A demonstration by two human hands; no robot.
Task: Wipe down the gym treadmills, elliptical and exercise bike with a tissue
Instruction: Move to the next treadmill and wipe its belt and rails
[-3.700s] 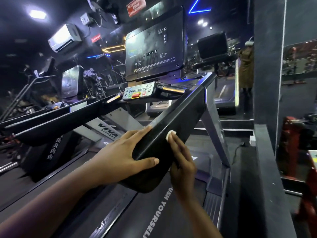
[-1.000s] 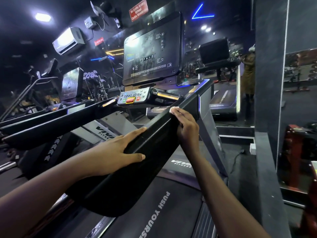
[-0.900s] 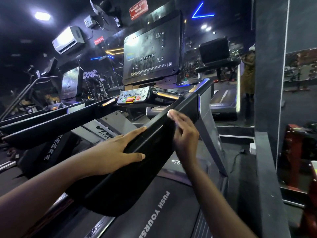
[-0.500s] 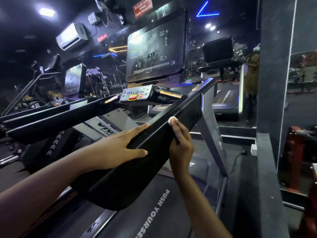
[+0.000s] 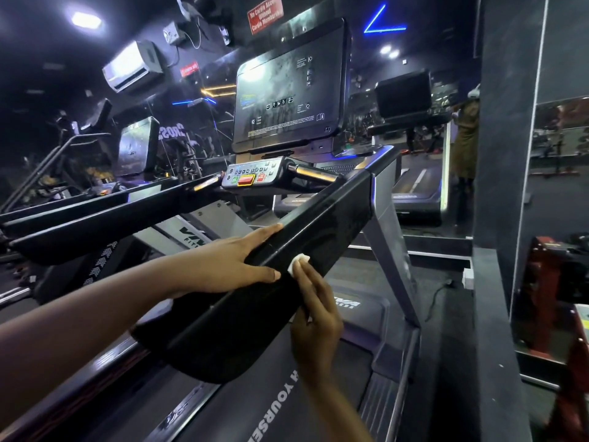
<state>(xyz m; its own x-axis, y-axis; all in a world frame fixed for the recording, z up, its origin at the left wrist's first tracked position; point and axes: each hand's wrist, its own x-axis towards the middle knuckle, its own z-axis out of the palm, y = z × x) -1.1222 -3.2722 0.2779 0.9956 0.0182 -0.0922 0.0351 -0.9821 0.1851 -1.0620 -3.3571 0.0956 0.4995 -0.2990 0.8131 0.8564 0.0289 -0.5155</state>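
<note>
A: Where do we find the small white crumpled tissue (image 5: 298,262)?
B: We see it pinned against the broad near side of the treadmill's long glossy black handrail (image 5: 322,218), about midway along, poking out past the fingertips.
A: And our right hand (image 5: 317,320)?
B: Its fingers lie straight, pressing the tissue flat to the rail. They don't curl round it.
A: Our left hand (image 5: 223,266)?
B: We have it laid over the rail's top edge, fingers stretched out, thumb along the near side just beside the tissue, gripping nothing.
A: Beyond?
B: We make out the dark upright console screen (image 5: 287,90), and beneath it the grey control panel with a red button (image 5: 251,177).
</note>
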